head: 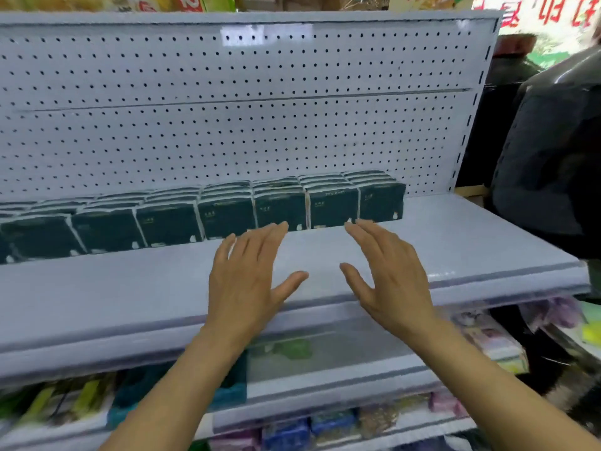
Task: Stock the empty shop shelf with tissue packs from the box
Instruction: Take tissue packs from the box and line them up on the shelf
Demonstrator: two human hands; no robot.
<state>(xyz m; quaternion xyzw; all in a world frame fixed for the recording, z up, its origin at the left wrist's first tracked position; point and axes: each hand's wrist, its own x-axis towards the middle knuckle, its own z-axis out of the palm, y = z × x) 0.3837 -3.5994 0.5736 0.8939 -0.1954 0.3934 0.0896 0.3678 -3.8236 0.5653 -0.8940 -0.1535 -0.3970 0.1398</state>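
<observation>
Both hands spread flat, holding nothing.
Left hand (247, 281) and right hand (390, 275) hover over the shelf (471, 242); tissue packs (224, 216) line up just beyond the fingertips, seemingly for squaring.

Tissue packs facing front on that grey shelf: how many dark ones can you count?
8 front-facing dark tissue packs stand in one row along the shelf from the left edge to right of centre, beyond both open hands. More rows sit behind; others may lie outside the picture at left.
</observation>
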